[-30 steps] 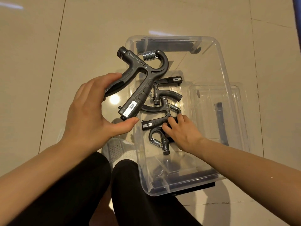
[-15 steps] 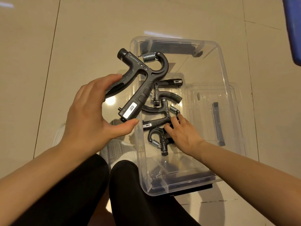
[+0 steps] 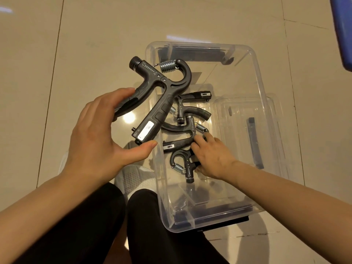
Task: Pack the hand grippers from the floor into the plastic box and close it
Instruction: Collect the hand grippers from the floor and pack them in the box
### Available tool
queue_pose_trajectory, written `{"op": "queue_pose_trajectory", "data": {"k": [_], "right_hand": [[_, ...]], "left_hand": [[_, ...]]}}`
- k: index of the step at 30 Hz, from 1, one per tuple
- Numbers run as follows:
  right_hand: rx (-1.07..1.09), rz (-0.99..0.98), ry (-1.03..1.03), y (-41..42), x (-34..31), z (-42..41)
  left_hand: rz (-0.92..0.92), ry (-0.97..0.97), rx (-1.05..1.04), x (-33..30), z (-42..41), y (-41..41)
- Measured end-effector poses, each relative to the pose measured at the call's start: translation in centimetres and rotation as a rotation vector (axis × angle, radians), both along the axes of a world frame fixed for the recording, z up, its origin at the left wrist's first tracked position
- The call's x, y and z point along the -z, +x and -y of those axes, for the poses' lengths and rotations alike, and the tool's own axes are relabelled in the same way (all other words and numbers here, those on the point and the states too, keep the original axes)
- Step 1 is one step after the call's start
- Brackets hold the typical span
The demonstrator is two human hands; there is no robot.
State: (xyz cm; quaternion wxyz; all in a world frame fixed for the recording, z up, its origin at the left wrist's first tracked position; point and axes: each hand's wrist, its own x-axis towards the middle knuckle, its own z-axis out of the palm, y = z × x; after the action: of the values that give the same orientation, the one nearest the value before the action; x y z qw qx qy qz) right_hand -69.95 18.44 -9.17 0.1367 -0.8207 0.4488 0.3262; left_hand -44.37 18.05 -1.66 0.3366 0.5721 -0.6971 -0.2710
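The left hand (image 3: 97, 138) holds a large black hand gripper (image 3: 160, 96) above the near-left wall of the clear plastic box (image 3: 255, 60), fingers curled over one handle and the thumb under the tip of the other — this one is not yet packed. The right hand (image 3: 211, 155) reaches into the box, its fingers curled around the handle of the nearest gripper (image 3: 182, 164). Two more grippers (image 3: 186, 130) (image 3: 192, 109) already lie on the box floor just beyond it, close together. So the packing looks well advanced: three inside, one in the air. The clear lid (image 3: 270, 111) appears to lie on the tiles beside the box, so closing is still to come.
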Motion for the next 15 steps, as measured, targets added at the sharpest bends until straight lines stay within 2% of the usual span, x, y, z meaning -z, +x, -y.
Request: {"op": "queue_pose_trajectory", "data": {"k": [3, 6, 11, 15], "right_hand": [[0.337, 0.247, 0.001, 0.5, -0.2, 0.7], [0.601, 0.411, -0.038, 1.5, 0.3, 1.9], [0.565, 0.336, -0.344, 2.5, 2.8, 4.1], [0.704, 0.293, -0.426, 3.6, 3.3, 6.0]], "left_hand": [[0.003, 0.006, -0.002, -0.1, 0.0, 0.0], [0.008, 0.017, 0.0, -0.2, -0.1, -0.1], [0.014, 0.021, -0.01, -0.3, -0.1, -0.2], [0.037, 0.022, -0.006, -0.2, 0.0, -0.2]]}}
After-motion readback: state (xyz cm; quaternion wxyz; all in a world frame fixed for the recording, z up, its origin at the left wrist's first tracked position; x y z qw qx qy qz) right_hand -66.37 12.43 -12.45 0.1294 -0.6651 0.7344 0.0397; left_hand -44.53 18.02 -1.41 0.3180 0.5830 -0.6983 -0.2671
